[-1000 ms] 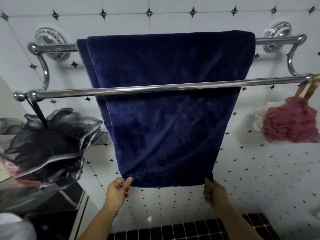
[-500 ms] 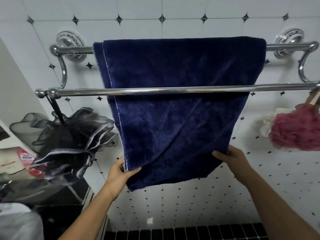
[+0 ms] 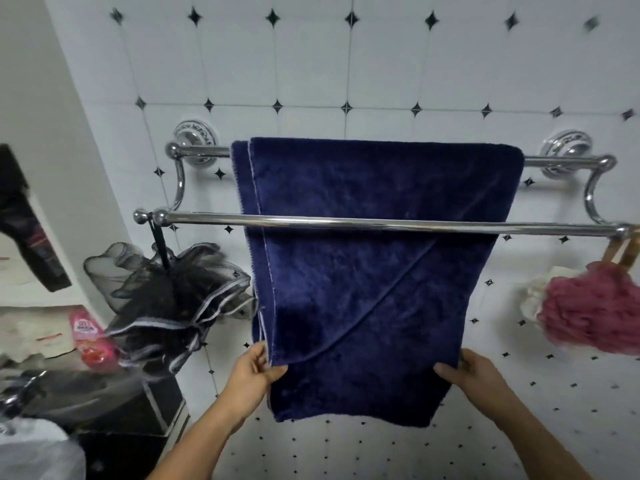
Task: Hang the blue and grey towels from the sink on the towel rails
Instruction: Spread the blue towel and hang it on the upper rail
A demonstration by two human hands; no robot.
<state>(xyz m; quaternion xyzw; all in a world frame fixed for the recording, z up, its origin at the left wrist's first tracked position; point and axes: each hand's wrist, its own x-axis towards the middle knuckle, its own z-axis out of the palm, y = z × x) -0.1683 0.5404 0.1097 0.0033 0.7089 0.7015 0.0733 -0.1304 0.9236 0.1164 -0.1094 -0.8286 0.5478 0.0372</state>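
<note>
The dark blue towel hangs folded over the back rail of a chrome double towel rail and falls behind the front rail. My left hand pinches the towel's lower left edge. At the lower right edge my right hand grips the towel, thumb on the front. A diagonal crease runs across the lower half. No grey towel is in view.
A black mesh bath sponge hangs from the front rail's left end, a pink and white one from its right end. At lower left stand a dark sink counter and a pink packet. White tiled wall lies behind.
My view has tilted down and the rail sits lower in frame. Both hands stayed on the towel's lower corners, and its lower edge, bunched up half a second ago, now hangs lower and straighter.
</note>
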